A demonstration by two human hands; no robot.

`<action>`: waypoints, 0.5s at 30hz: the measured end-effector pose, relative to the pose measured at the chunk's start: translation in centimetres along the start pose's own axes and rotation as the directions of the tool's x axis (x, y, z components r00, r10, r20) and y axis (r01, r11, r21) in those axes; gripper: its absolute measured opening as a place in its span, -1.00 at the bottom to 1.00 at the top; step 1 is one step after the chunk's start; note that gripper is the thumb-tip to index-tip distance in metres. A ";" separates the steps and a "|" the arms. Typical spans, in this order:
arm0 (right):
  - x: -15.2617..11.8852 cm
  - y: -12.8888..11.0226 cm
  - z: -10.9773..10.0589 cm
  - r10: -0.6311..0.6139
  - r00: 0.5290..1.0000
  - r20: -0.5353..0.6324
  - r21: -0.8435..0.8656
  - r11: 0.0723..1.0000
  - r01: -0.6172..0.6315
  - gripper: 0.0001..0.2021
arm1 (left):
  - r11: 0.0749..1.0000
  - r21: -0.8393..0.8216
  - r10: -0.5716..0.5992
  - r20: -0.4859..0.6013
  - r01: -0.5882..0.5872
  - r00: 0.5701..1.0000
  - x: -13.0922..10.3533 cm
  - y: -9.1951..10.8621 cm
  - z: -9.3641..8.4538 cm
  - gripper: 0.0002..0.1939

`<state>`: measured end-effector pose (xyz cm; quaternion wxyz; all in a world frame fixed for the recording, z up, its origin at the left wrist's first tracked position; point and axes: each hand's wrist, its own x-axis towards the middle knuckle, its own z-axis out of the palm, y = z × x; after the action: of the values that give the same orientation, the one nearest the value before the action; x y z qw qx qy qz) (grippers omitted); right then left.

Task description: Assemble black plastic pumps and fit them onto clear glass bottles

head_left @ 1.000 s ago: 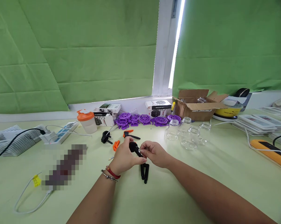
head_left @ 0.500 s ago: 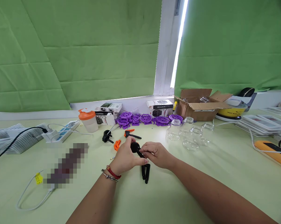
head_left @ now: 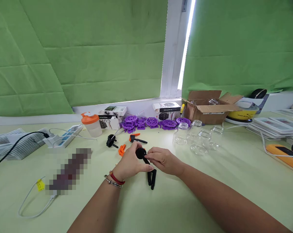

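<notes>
Plastic piece, black, round-headed and stemmed, sits above the pale-green tabletop; the left hand curls round it, apparently steadying it while the right hand presses its fingertips together there, anything between them hidden. Beyond, an open brown cardboard box contains clear items.

Off to my left, a shaker bottle with an orange lid stands near a power strip. Over on my right, clear jars sit in front of an open cardboard box, and green blinds hang beyond the table.
</notes>
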<state>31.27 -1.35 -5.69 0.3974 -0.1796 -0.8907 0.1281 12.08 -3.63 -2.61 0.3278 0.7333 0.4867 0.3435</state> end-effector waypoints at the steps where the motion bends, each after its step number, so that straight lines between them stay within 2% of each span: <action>1: 0.0 0.1 0.0 -0.051 0.999 0.002 -0.035 0.998 0.051 -0.75 | 1.000 -0.010 0.001 0.010 -0.001 1.000 0.0 0.0 -0.1 -0.35; 4: 0.0 0.2 -0.1 -0.151 0.988 0.020 -0.135 0.979 0.152 -0.75 | 1.000 -0.013 -0.004 0.044 0.004 0.999 0.0 0.0 -0.2 -0.34; 6: 0.1 0.0 0.0 -0.141 0.990 0.003 -0.133 0.981 0.140 -0.76 | 1.000 -0.011 -0.009 0.068 0.009 0.998 0.0 0.0 -0.2 -0.33; 9: 0.1 -0.5 0.4 0.016 0.996 -0.087 -0.003 1.000 -0.017 -0.79 | 1.000 -0.017 -0.005 0.091 0.007 0.996 0.0 0.1 -0.1 -0.32; 12: 0.1 -0.8 0.7 0.188 0.975 -0.118 0.130 0.976 -0.173 -0.82 | 0.999 -0.033 0.005 0.103 -0.001 0.995 0.0 0.1 0.0 -0.31; 15: 0.1 -0.9 0.6 0.199 0.974 -0.110 0.158 0.971 -0.181 -0.81 | 0.999 -0.046 0.001 0.113 0.005 0.994 0.0 0.0 0.0 -0.31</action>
<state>30.56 -2.22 -5.68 0.4505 -0.2421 -0.8309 0.2191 12.10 -3.63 -2.62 0.3721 0.7431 0.4600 0.3125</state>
